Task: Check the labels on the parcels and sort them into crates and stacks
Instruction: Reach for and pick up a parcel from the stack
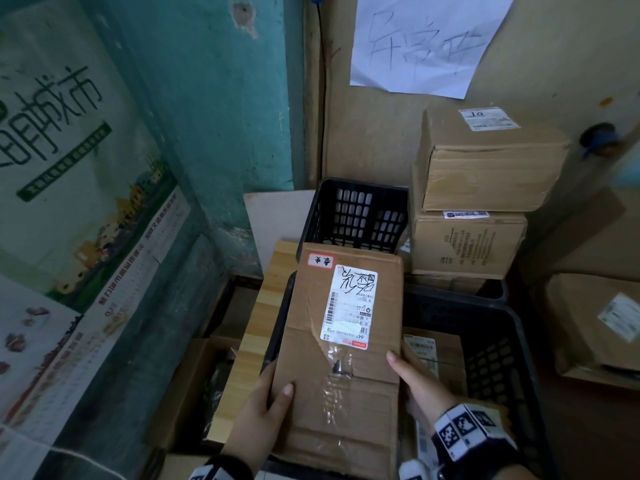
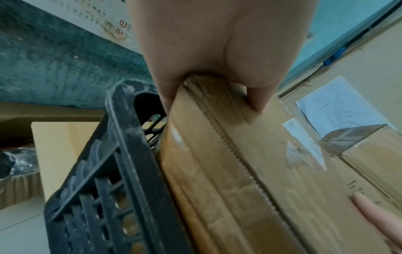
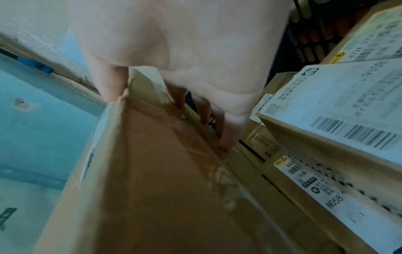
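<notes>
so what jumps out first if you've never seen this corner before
First, the long flat brown cardboard parcel in the middle, its white shipping label scrawled with black marker, held at its near end by the left hand and right hand above a black plastic crate. Behind to the right stands a stack of brown cardboard boxes. Above it a white handwritten paper sheet hangs on the wall.

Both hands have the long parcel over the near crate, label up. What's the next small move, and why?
Probably read the label first, holding the flat cardboard parcel level: left hand and right hand grip its sides, and the label faces up but points away.
</notes>
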Demonstrator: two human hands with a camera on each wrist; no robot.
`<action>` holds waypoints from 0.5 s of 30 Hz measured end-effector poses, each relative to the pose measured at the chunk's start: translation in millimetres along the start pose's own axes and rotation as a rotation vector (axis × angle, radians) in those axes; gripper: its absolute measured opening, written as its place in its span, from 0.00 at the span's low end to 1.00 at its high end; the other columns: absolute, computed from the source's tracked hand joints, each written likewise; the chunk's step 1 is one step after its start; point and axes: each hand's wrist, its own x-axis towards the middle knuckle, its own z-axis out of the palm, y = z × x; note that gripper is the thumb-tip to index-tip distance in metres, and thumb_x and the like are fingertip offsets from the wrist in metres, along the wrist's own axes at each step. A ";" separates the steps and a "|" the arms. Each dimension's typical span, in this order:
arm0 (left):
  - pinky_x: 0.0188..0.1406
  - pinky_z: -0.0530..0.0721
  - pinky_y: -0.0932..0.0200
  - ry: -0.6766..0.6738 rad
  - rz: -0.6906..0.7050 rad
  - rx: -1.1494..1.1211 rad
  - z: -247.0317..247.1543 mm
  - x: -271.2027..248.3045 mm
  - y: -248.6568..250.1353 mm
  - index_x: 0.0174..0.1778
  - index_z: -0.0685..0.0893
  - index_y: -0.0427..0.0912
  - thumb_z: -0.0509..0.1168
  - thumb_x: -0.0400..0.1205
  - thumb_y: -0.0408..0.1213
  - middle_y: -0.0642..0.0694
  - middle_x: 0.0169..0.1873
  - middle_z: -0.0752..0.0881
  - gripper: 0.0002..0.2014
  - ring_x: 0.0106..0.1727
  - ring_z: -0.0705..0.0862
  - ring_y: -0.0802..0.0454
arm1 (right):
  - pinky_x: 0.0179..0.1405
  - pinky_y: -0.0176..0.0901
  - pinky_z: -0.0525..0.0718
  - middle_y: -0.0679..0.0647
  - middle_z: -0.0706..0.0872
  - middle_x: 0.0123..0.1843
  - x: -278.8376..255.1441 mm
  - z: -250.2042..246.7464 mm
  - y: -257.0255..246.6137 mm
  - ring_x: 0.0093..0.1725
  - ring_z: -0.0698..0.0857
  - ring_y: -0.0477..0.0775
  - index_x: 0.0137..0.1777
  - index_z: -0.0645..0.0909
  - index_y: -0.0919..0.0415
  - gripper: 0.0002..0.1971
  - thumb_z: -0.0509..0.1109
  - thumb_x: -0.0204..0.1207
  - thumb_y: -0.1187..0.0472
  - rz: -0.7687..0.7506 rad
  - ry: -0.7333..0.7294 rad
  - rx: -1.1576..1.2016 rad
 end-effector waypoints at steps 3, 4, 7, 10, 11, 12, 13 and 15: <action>0.64 0.71 0.64 -0.004 -0.021 -0.005 1.6 -0.5 -1.0 0.78 0.69 0.52 0.62 0.87 0.39 0.51 0.67 0.81 0.23 0.68 0.78 0.55 | 0.55 0.45 0.83 0.36 0.91 0.54 0.7 -1.1 0.9 0.54 0.88 0.37 0.66 0.76 0.42 0.22 0.69 0.71 0.50 -0.004 -0.016 -0.061; 0.63 0.70 0.65 -0.006 -0.020 -0.007 2.0 -0.8 -0.2 0.76 0.68 0.54 0.62 0.87 0.39 0.52 0.65 0.80 0.21 0.67 0.77 0.56 | 0.57 0.45 0.82 0.36 0.90 0.56 0.7 -1.0 0.8 0.55 0.88 0.38 0.67 0.75 0.40 0.22 0.70 0.72 0.49 -0.005 -0.016 -0.085; 0.58 0.71 0.66 -0.004 -0.004 -0.019 2.4 -3.2 4.3 0.72 0.67 0.57 0.62 0.87 0.37 0.54 0.62 0.81 0.20 0.64 0.78 0.58 | 0.61 0.46 0.82 0.38 0.88 0.60 0.3 -1.9 -2.0 0.60 0.86 0.41 0.72 0.71 0.36 0.26 0.71 0.73 0.45 -0.019 -0.019 -0.139; 0.50 0.73 0.76 0.003 0.001 -0.034 2.4 -5.3 9.2 0.72 0.69 0.55 0.63 0.86 0.37 0.57 0.60 0.82 0.19 0.63 0.80 0.59 | 0.66 0.51 0.80 0.39 0.87 0.64 -2.1 -5.1 -10.7 0.63 0.85 0.43 0.77 0.68 0.37 0.32 0.70 0.71 0.46 -0.017 -0.035 -0.179; 0.48 0.73 0.80 0.008 0.006 -0.046 1.9 -5.8 11.8 0.71 0.70 0.54 0.63 0.86 0.37 0.59 0.60 0.82 0.19 0.63 0.81 0.60 | 0.68 0.52 0.80 0.40 0.86 0.65 -3.0 -6.6 -13.5 0.65 0.84 0.44 0.77 0.68 0.38 0.33 0.71 0.72 0.45 -0.016 -0.040 -0.193; 0.47 0.73 0.82 0.012 0.009 -0.055 1.2 -6.6 14.7 0.71 0.71 0.52 0.63 0.86 0.36 0.61 0.59 0.81 0.18 0.62 0.80 0.64 | 0.70 0.53 0.79 0.40 0.85 0.66 -4.7 -7.8 -16.4 0.66 0.84 0.45 0.78 0.68 0.38 0.33 0.73 0.72 0.44 -0.015 -0.039 -0.205; 0.46 0.74 0.83 0.007 0.011 -0.063 0.4 -8.0 18.8 0.71 0.72 0.51 0.64 0.85 0.36 0.63 0.59 0.80 0.18 0.60 0.79 0.68 | 0.72 0.55 0.78 0.40 0.85 0.67 -6.3 -9.0 -18.6 0.66 0.83 0.45 0.78 0.68 0.38 0.34 0.74 0.72 0.44 -0.013 -0.039 -0.214; 0.44 0.76 0.82 -0.013 0.003 -0.079 -0.5 -11.6 26.5 0.69 0.72 0.51 0.65 0.85 0.37 0.64 0.57 0.79 0.18 0.56 0.79 0.71 | 0.74 0.57 0.76 0.40 0.85 0.66 -10.9 -11.2 -22.0 0.67 0.83 0.45 0.79 0.68 0.39 0.37 0.75 0.68 0.45 -0.010 -0.034 -0.233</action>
